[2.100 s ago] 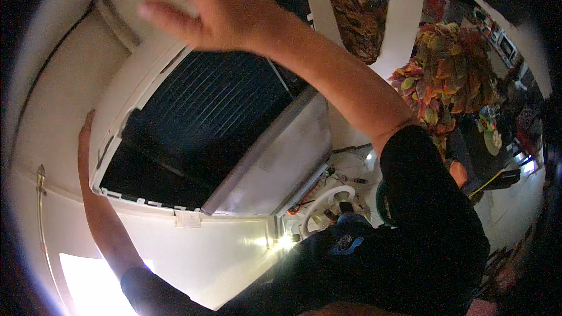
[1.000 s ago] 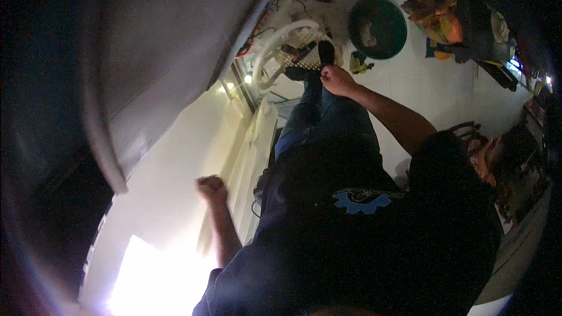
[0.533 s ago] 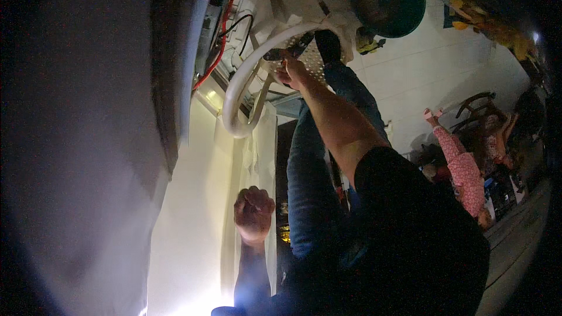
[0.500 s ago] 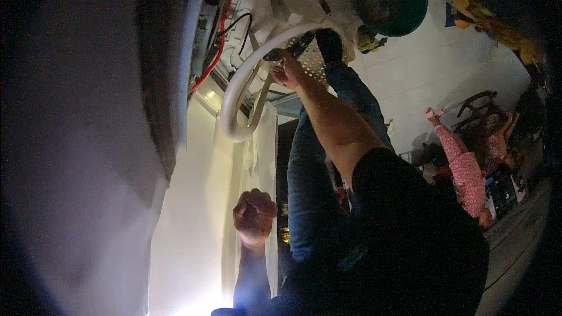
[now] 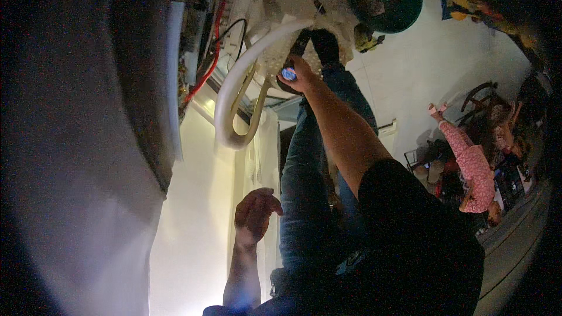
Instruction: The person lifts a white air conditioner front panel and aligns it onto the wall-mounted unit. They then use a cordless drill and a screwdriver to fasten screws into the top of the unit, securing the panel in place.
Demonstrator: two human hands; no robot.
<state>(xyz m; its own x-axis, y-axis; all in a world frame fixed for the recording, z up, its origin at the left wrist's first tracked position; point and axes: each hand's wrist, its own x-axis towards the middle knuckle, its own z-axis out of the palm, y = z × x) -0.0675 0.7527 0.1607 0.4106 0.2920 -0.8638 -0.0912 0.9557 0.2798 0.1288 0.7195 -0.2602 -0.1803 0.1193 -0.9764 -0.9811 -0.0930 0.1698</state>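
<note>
My right hand (image 5: 300, 75) reaches out ahead, closed around a dark object with a round, bright blue end (image 5: 288, 74). Its kind is too blurred to make out. Close by, a thick white hose (image 5: 229, 96) bends in a long U. Below it on the left, my left hand (image 5: 255, 215) is raised in front of a pale, lit wall. Its fingers are loosely curled and apart, with nothing visible in them. Past the right hand, my dark shoe (image 5: 325, 47) rests on a pale perforated surface (image 5: 345, 44).
A red cable (image 5: 218, 47) and a black cable (image 5: 240, 22) run along the left. A dark green tub (image 5: 383, 0) stands at the far right. A large pale panel (image 5: 76, 158) fills the left side. On the right is a person in pink patterned clothes (image 5: 474, 167), near dark furniture.
My right hand has drawn slightly nearer and turned, so the blue end now shows. My left hand's fingers have loosened from a fist and point rightward. The view has shifted a little.
</note>
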